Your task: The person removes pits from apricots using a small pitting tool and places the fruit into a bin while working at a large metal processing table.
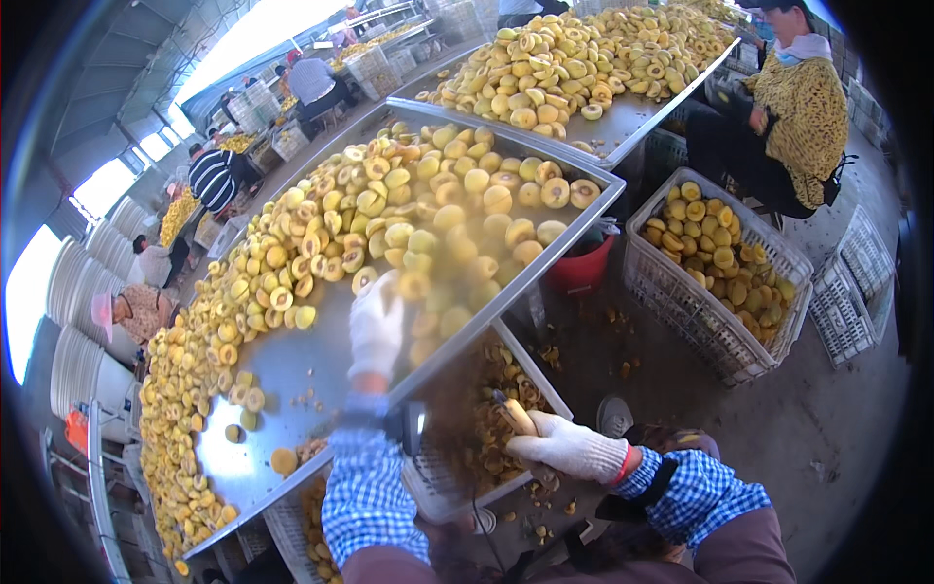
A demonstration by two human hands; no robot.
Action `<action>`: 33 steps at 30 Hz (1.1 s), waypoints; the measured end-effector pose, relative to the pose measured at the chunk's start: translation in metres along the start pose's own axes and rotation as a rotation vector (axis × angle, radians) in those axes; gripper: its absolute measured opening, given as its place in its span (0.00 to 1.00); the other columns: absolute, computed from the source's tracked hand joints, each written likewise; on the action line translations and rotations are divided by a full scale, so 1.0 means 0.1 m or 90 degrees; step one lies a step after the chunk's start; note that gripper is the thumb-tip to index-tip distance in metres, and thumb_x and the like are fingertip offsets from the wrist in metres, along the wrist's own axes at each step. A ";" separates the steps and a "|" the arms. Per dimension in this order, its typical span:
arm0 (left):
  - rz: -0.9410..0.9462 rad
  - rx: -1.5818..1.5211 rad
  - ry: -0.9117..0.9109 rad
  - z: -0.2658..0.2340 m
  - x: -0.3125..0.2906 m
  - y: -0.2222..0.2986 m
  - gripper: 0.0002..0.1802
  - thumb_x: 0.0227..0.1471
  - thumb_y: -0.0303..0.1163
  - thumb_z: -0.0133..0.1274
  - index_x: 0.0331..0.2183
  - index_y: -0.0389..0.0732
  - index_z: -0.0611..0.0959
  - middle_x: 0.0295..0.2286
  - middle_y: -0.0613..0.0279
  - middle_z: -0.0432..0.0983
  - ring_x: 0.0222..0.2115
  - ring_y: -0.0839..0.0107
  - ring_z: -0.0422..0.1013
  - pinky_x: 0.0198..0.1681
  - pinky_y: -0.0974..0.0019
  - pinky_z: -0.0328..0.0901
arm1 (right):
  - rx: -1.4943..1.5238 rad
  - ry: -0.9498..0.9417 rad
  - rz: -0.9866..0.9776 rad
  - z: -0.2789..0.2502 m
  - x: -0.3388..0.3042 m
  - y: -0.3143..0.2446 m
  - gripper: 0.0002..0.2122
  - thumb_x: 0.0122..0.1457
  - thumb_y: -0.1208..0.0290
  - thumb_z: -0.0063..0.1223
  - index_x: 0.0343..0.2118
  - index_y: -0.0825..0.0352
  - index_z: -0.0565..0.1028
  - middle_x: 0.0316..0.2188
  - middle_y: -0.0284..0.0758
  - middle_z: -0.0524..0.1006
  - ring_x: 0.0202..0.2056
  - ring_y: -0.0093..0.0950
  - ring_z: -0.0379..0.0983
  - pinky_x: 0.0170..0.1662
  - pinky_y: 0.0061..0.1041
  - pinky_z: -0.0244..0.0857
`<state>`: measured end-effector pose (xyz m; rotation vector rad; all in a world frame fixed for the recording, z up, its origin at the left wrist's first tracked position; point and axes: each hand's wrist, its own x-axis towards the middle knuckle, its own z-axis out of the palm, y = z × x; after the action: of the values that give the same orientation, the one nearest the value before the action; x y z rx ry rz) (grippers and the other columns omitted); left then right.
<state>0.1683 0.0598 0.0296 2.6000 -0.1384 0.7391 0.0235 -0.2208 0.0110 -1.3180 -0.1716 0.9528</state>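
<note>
Fruit halves (pixel 341 234), yellow and many with brown centres, lay heaped on a metal tray (pixel 321 355), spread from nine round to two o'clock of the gloved left hand (pixel 377 321). That hand reached over the tray with its fingertips at the near edge of the heap; blur hid their spacing, so I could not tell whether they held a piece. Bare metal showed at its eight o'clock.

At its four o'clock, the gloved right hand (pixel 574 448) had its fingers wrapped round a pale-handled tool (pixel 520 414), whose dark end pointed to ten. A crate (pixel 538 368) stood below, with scraps inside; a red bucket (pixel 584 268) stood between two and three.

The likeliest trouble, I judged, was a cut or jab to the left glove, should it have met the tool's end without a steady hold on a piece. Wet-looking halves could have slipped from the fingers, and a careless pull on the pile could have sent some over the near rim, down to the crate or floor (pixel 759 438).
</note>
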 end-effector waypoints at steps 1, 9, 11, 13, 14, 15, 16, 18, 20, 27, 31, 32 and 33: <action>0.003 -0.020 -0.021 0.10 0.13 -0.06 0.18 0.47 0.32 0.51 0.43 0.40 0.78 0.40 0.52 0.75 0.43 0.54 0.69 0.50 0.58 0.62 | -0.011 0.025 -0.027 0.03 -0.03 -0.05 0.10 0.58 0.64 0.50 0.33 0.65 0.66 0.19 0.27 0.68 0.17 0.16 0.64 0.21 0.18 0.61; -0.105 0.115 -0.071 0.65 0.32 -0.37 0.20 0.41 0.33 0.56 0.39 0.34 0.74 0.35 0.41 0.70 0.38 0.45 0.67 0.42 0.52 0.63 | -0.102 0.037 0.014 -0.12 -0.02 -0.01 0.26 0.56 0.55 0.51 0.51 0.71 0.65 0.39 0.37 0.72 0.41 0.23 0.68 0.44 0.24 0.63; -0.097 0.080 -0.086 0.58 0.25 -0.41 0.19 0.42 0.30 0.55 0.38 0.34 0.72 0.34 0.46 0.70 0.37 0.50 0.68 0.40 0.54 0.65 | -0.116 0.061 0.026 -0.09 -0.01 -0.06 0.25 0.56 0.56 0.51 0.50 0.70 0.66 0.38 0.37 0.73 0.40 0.24 0.69 0.44 0.25 0.64; -0.344 -0.366 0.015 0.47 0.16 -0.34 0.17 0.43 0.27 0.53 0.38 0.36 0.71 0.34 0.53 0.70 0.37 0.58 0.69 0.39 0.57 0.66 | -0.117 0.076 0.035 -0.09 0.01 -0.07 0.24 0.55 0.57 0.51 0.49 0.69 0.66 0.37 0.37 0.73 0.40 0.25 0.69 0.44 0.25 0.64; -0.327 -0.533 0.006 0.47 0.10 -0.22 0.18 0.46 0.23 0.53 0.42 0.41 0.70 0.35 0.58 0.71 0.33 0.61 0.72 0.34 0.63 0.70 | -0.098 0.094 0.007 -0.15 0.04 -0.02 0.23 0.55 0.57 0.52 0.49 0.69 0.67 0.37 0.37 0.73 0.39 0.24 0.69 0.44 0.25 0.64; -0.327 -0.539 -0.009 0.42 0.00 -0.01 0.18 0.46 0.23 0.53 0.42 0.41 0.70 0.35 0.58 0.71 0.33 0.61 0.72 0.34 0.63 0.70 | -0.075 0.102 0.009 -0.17 0.03 -0.03 0.22 0.55 0.58 0.52 0.48 0.68 0.67 0.36 0.36 0.74 0.39 0.24 0.69 0.44 0.26 0.64; -0.361 -0.816 -0.037 0.26 -0.15 0.29 0.19 0.47 0.24 0.52 0.44 0.41 0.70 0.37 0.57 0.71 0.35 0.60 0.72 0.34 0.62 0.70 | -0.053 0.098 0.006 -0.15 0.04 -0.06 0.22 0.55 0.58 0.52 0.47 0.68 0.68 0.35 0.35 0.74 0.38 0.24 0.70 0.43 0.26 0.64; -0.430 -1.161 -0.080 0.10 -0.41 0.66 0.21 0.50 0.28 0.52 0.47 0.43 0.70 0.40 0.57 0.71 0.37 0.60 0.72 0.34 0.61 0.70 | -0.027 0.113 -0.058 -0.02 0.00 -0.20 0.14 0.56 0.64 0.51 0.40 0.66 0.66 0.26 0.31 0.71 0.27 0.20 0.68 0.31 0.23 0.63; -0.459 -1.210 -0.106 0.02 -0.66 0.81 0.23 0.53 0.37 0.52 0.50 0.44 0.69 0.43 0.57 0.70 0.40 0.58 0.71 0.36 0.60 0.71 | -0.019 0.117 -0.117 0.14 -0.01 -0.30 0.07 0.57 0.69 0.49 0.33 0.65 0.65 0.18 0.28 0.68 0.16 0.17 0.66 0.19 0.19 0.62; -0.376 -0.900 0.047 0.13 -1.06 1.32 0.30 0.55 0.57 0.45 0.44 0.40 0.68 0.38 0.55 0.71 0.38 0.60 0.72 0.35 0.60 0.72 | -0.343 0.242 -0.149 0.18 0.12 -0.15 0.18 0.54 0.56 0.49 0.39 0.66 0.66 0.33 0.49 0.75 0.36 0.47 0.72 0.39 0.41 0.65; -0.402 -0.898 0.036 0.10 -1.08 1.40 0.32 0.56 0.60 0.40 0.44 0.39 0.67 0.36 0.58 0.70 0.36 0.64 0.72 0.35 0.61 0.72 | -0.378 0.251 -0.164 0.19 0.14 -0.08 0.15 0.54 0.60 0.48 0.37 0.67 0.65 0.30 0.50 0.74 0.32 0.48 0.72 0.35 0.42 0.66; -0.435 -0.920 0.041 0.14 -1.07 1.38 0.31 0.56 0.59 0.40 0.44 0.39 0.68 0.35 0.59 0.70 0.35 0.64 0.71 0.34 0.62 0.71 | -0.384 0.254 -0.189 0.19 0.14 -0.05 0.14 0.54 0.61 0.47 0.37 0.67 0.65 0.29 0.51 0.74 0.31 0.48 0.72 0.34 0.42 0.66; -0.468 -0.941 0.046 0.17 -1.07 1.38 0.31 0.56 0.59 0.40 0.44 0.39 0.68 0.35 0.59 0.70 0.34 0.65 0.71 0.34 0.63 0.71 | -0.383 0.255 -0.187 0.19 0.13 -0.04 0.14 0.54 0.61 0.47 0.37 0.67 0.65 0.29 0.51 0.74 0.31 0.48 0.72 0.34 0.42 0.66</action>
<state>0.0566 -0.0742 0.0134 1.0552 0.2196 0.2269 0.0225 -0.1979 0.0150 -1.9439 -0.3479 0.3762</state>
